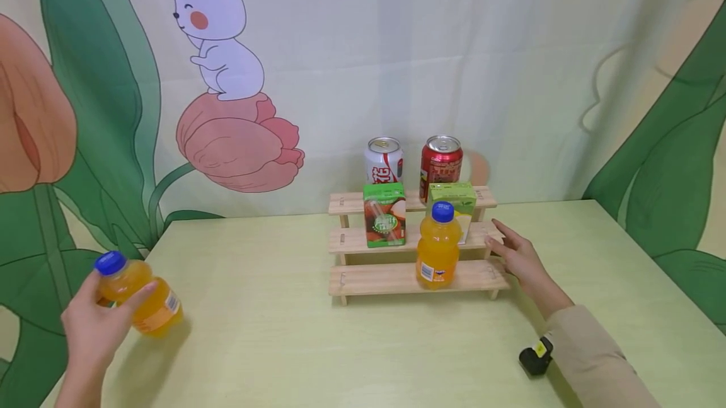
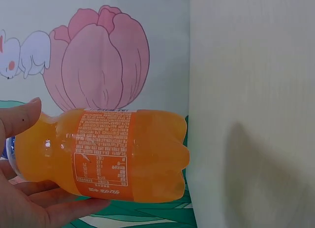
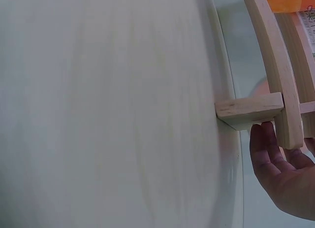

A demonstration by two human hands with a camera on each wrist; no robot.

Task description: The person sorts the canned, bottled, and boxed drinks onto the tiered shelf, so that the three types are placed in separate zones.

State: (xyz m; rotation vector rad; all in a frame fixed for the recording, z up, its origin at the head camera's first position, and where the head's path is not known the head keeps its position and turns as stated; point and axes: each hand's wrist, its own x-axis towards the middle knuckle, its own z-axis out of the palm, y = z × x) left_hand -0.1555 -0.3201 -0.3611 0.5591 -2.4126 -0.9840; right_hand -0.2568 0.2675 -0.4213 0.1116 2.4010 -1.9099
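Note:
At the left of the head view, my left hand [image 1: 97, 323] grips a bottle of orange soda [image 1: 149, 301] near its neck. The bottle tilts, blue cap to the upper left, and is held above the table. In the left wrist view the thumb and fingers surround the bottle's [image 2: 103, 154] cap end. My right hand [image 1: 524, 264] holds the right end of a three-tier wooden shelf [image 1: 377, 278], its fingers [image 3: 268, 161] curled against the end in the right wrist view. A second orange soda bottle [image 1: 438, 250] stands upright on the lowest tier, right of centre.
Two juice boxes, a green-and-brown one [image 1: 385, 215] and a light green one [image 1: 452, 191], stand on the middle tier. A white can [image 1: 384, 162] and a red can [image 1: 441, 165] are on the top tier. A black device [image 1: 535, 357] is by the right sleeve. A printed curtain [image 1: 340, 48] hangs behind.

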